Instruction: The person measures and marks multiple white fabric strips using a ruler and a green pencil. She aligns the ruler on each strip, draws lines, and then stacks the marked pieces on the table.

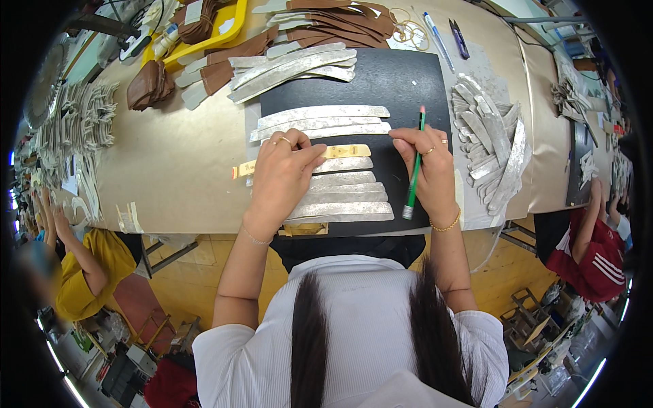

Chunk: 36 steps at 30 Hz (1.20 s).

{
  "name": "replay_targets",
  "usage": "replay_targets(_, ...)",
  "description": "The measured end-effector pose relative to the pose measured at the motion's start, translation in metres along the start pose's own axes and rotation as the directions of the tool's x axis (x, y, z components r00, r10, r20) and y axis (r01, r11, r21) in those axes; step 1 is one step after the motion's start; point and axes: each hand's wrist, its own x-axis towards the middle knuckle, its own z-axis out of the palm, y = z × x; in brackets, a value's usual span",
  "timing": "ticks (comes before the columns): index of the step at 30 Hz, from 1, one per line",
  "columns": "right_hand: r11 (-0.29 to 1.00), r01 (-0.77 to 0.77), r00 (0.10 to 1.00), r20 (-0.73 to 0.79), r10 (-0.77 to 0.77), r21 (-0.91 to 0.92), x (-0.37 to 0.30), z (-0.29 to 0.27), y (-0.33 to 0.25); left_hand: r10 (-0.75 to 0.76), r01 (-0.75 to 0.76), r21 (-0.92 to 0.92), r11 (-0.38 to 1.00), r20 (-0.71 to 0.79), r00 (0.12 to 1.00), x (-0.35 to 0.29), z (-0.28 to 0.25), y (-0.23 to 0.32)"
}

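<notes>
My left hand [282,170] has its fingers bent together on a thin curved yellow strip [347,151] marked like a template. The strip lies over one of several silvery-grey curved strips [343,197] laid in a row on a black board [408,88]. In my right hand [430,163] a green pencil [413,180] is held between the fingers, its pink tip pointing away from me. The right thumb and index fingertip are by the right end of a few more silvery strips [320,122] just beyond the yellow one.
A loose heap of silvery strips [490,146] lies right of the board; another bundle [299,68] rests at its far edge. Brown pieces [333,24], a yellow tray [235,30], a pen [439,41] and thread snips [459,39] are farther back. People work at both sides.
</notes>
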Motion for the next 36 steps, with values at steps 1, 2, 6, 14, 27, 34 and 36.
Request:
replay_targets(1,0.996,-0.041,0.999,-0.009,0.042,0.074,0.0,0.001,-0.002,0.003,-0.003,0.0,1.0,0.001,1.0,0.001,0.0,0.0)
replay_targets(2,0.986,-0.081,0.996,-0.015,0.084,0.148,-0.001,0.001,-0.004,0.007,-0.007,0.0,1.0,0.002,1.0,0.001,0.0,0.0)
replay_targets(6,0.892,-0.172,0.982,0.007,0.186,0.418,0.004,0.002,-0.016,0.005,-0.005,0.013,1.0,0.003,1.0,0.001,0.0,-0.001)
replay_targets(14,0.897,-0.192,0.962,0.258,0.092,0.398,0.016,0.03,-0.038,0.015,-0.015,0.016,1.0,0.016,1.0,0.005,0.0,-0.001)
replay_targets(27,0.998,-0.023,0.955,0.297,0.003,0.063,0.024,0.053,-0.037,-0.01,0.01,0.026,1.0,0.001,1.0,0.003,0.001,0.0)
replay_targets(34,0.998,0.055,0.969,0.242,-0.055,0.008,0.019,0.054,-0.039,-0.01,0.01,0.022,1.0,0.018,1.0,0.002,0.004,-0.003)
replay_targets(36,0.998,0.057,0.971,0.234,-0.055,-0.003,0.017,0.054,-0.042,-0.013,0.013,0.02,1.0,0.019,1.0,0.002,0.003,-0.002)
